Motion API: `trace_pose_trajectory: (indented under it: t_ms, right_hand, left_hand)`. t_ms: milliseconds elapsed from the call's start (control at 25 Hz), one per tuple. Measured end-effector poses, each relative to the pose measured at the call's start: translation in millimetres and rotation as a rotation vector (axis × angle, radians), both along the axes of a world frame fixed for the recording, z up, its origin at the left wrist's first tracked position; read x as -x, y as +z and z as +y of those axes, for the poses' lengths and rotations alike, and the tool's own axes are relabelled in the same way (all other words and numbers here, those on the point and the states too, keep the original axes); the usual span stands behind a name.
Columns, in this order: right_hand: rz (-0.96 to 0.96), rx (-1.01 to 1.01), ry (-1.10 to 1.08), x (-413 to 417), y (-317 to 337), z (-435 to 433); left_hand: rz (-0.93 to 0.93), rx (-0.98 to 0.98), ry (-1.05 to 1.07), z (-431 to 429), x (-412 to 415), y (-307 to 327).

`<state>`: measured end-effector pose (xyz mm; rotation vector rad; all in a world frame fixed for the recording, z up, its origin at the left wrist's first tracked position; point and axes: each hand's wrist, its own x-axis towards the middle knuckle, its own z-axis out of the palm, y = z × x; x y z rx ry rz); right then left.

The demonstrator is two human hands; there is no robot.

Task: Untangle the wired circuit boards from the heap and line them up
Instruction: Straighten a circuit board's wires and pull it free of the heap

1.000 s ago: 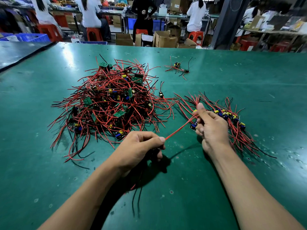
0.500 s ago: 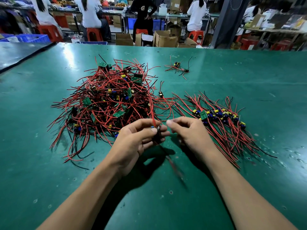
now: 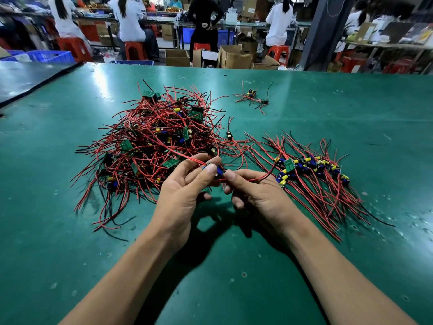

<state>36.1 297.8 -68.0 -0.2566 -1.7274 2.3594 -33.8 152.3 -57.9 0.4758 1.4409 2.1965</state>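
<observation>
Both hands are up just off the green worktop, close together in the middle, right at the near edge of the heap. The left hand has a small board pinched between thumb and fingertips. There's a blue part on it and a sliver of green, and a red wire runs from it back into the tangle. The right hand, just beside it, nips a second red lead between thumb and forefinger; that lead curves off to the right and turns dark at its far end, just short of the row. The heap sits left of centre, a mound of red and black wires with green boards poking out at all angles. On the right the lined-up boards lie side by side, yellow and blue parts in a band, their wires fanned toward the near edge. One loose piece lies between heap and row, and a small cluster sits farther back, well apart. Behind the worktop, people sit on red stools at benches, with cardboard boxes on the floor.
</observation>
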Motion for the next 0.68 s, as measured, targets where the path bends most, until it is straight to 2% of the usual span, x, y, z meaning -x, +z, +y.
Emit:
trace_pose_trajectory:
  t_ms: [120,280,480,560,680]
  right_hand:
    - [0.017,0.175,-0.021,1.4,6.3,2.6]
    - [0.011,0.292,0.115,-3.5,11.3,8.9]
    - [-0.015,0.254,0.269,-8.1,11.5,8.2]
    - [-0.049,0.213,0.248,-8.2,11.4,7.8]
    - [-0.062,0.269,0.165,-5.6,8.6,8.9]
  left_hand:
    - [-0.052,0.000,-0.032,-0.5,0.4,-0.1]
    - [-0.272,0.002,-0.211,-1.5,-3.1,1.0]
    - [-0.340,0.017,-0.398,-5.4,-6.0,4.8]
    - [-0.338,0.002,-0.417,-7.1,-4.9,6.2]
    - [-0.346,-0.033,-0.397,-6.4,-2.2,4.4]
